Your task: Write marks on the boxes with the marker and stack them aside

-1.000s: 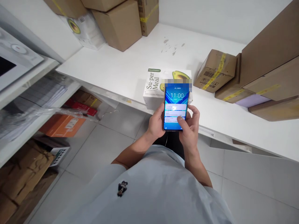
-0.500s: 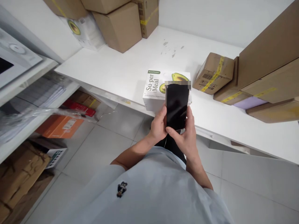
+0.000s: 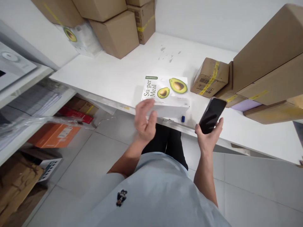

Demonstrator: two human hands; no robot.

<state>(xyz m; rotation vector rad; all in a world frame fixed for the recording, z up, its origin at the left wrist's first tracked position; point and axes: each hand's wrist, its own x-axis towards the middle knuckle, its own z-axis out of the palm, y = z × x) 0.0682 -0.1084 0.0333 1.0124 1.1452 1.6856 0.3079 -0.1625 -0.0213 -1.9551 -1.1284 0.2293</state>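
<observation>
My right hand (image 3: 209,137) grips a black smartphone (image 3: 212,115) by its lower end, the dark screen facing up at me. Over the table's front edge, my left hand (image 3: 145,121) is empty with its fingers apart, a little blurred. Just beyond it lies a white box (image 3: 163,102) printed with avocados and the words "Su-per Meal"; whether the fingertips touch its near left corner I cannot tell. A small blue object (image 3: 183,119) sits on the table between the box and the phone.
Brown cartons (image 3: 118,34) are stacked at the back left of the white table (image 3: 113,78). A taped carton (image 3: 210,77) and larger boxes (image 3: 267,60) stand on the right. At left are shelves with a microwave (image 3: 14,63) and an orange box (image 3: 54,134).
The phone has moved right in my right hand. My left hand has let go of it and moved left. The avocado box and the small blue object now show uncovered.
</observation>
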